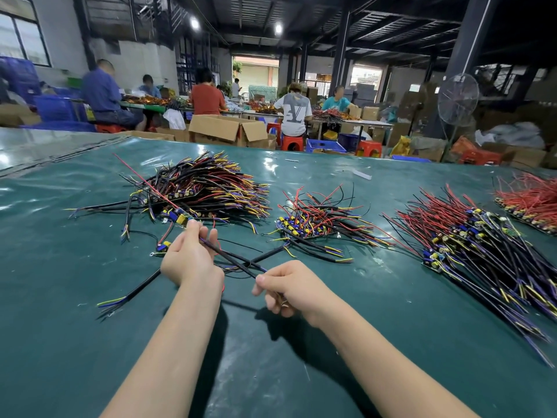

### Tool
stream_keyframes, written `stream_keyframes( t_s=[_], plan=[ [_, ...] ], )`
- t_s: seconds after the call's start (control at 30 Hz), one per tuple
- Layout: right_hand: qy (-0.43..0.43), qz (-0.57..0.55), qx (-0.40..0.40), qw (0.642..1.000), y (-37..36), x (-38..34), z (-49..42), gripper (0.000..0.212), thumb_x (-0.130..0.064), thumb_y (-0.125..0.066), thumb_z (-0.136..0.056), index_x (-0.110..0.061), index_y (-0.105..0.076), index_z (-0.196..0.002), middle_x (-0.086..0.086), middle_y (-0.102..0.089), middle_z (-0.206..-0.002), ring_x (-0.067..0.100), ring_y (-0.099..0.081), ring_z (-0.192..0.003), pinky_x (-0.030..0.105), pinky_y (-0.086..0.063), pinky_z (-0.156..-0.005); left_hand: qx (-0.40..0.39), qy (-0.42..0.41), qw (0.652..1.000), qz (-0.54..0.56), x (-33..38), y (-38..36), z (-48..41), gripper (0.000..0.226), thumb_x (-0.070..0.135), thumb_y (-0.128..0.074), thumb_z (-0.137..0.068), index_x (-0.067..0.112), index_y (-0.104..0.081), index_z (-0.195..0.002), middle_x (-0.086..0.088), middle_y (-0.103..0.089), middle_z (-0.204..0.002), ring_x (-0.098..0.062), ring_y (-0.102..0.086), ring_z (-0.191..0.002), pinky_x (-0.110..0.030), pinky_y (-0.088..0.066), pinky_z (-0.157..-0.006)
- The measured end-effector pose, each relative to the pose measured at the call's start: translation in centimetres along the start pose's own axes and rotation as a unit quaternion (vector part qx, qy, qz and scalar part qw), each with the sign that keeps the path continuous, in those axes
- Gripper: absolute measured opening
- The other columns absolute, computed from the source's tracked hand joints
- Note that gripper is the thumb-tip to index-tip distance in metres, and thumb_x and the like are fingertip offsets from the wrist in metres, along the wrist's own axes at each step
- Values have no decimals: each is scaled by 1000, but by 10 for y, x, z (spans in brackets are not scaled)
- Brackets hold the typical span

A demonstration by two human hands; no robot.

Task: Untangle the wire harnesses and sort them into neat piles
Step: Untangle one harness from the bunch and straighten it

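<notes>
While both grips hold one harness [232, 254] just nearer me than the big pile [211, 185], its long axis runs from the pile side back toward my right. My left grip [188, 256] pinches the end toward the pile. My right grip [287, 286] pinches the tip farthest from it. A loose cable [141, 284] crosses beneath on the desk [361, 312], so I judge a lift is required.

One harness [229, 252] (a black sheathed cable with a small board of yellow and blue parts at its far end) is held off the table between the left hand [188, 257] and the right hand [289, 285]. It crosses over a second black cable [141, 285] lying flat. Beyond lie a tangled black pile [211, 185] at left, a small loose pile [319, 221] in the middle, a long fanned pile [470, 236] to the right and a red-wired pile [533, 200] at the far right
</notes>
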State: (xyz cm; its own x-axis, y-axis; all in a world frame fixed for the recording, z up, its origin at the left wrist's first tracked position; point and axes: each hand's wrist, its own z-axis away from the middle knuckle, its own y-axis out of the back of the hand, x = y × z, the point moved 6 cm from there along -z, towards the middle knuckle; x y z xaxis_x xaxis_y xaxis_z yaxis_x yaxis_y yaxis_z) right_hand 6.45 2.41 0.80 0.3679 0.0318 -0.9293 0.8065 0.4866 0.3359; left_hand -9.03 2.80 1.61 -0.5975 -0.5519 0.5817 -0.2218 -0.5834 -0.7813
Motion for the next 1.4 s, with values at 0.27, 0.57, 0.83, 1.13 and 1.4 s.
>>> stream_keyframes(
  t_s=[0.27,0.57,0.83,1.13,1.4],
  plan=[
    [-57,-191,-9,980,7,3,-1,41,-24,-59,-88,-14,-51,-49,-7,-35,-32,2,-27,-27,9,-14,-35,-18,13,1000,-17,8,-2,-6,25,5,-64,-86,8,-55,-62,9,-56,-39,-1,-54,-38,-13,-48,-47],
    [-86,-221,-34,971,7,6,1,27,-17,-49,-91,-11,-60,-67,-9,-49,-44,1,-36,-35,10,-19,-34,-40,18,999,-5,10,-4,-6,25,8,-62,-88,10,-56,-64,11,-56,-39,0,-55,-39,-11,-49,-50],
    [-78,-82,21,993,15,4,2,25,-8,-58,-84,-9,-62,-59,-7,-53,-40,1,-40,-33,9,-18,-35,-107,-63,991,-58,18,-19,2,25,3,-62,-86,7,-57,-62,10,-54,-39,-2,-52,-40,-15,-48,-46],
    [121,-110,-49,985,-3,-26,5,28,-8,-66,-78,-20,-71,-53,-6,-54,-42,0,-40,-38,9,-25,-38,-7,15,999,-33,16,0,-16,29,1,-62,-86,9,-50,-61,10,-50,-32,-1,-50,-32,-12,-46,-42],
    [99,-32,-91,990,-12,-29,12,30,-15,-64,-79,-19,-66,-50,-7,-49,-37,1,-37,-34,10,-23,-37,-2,-6,995,-104,11,2,-19,28,3,-65,-83,8,-52,-59,0,-55,-49,-2,-49,-34,-12,-44,-41]
  ],
)
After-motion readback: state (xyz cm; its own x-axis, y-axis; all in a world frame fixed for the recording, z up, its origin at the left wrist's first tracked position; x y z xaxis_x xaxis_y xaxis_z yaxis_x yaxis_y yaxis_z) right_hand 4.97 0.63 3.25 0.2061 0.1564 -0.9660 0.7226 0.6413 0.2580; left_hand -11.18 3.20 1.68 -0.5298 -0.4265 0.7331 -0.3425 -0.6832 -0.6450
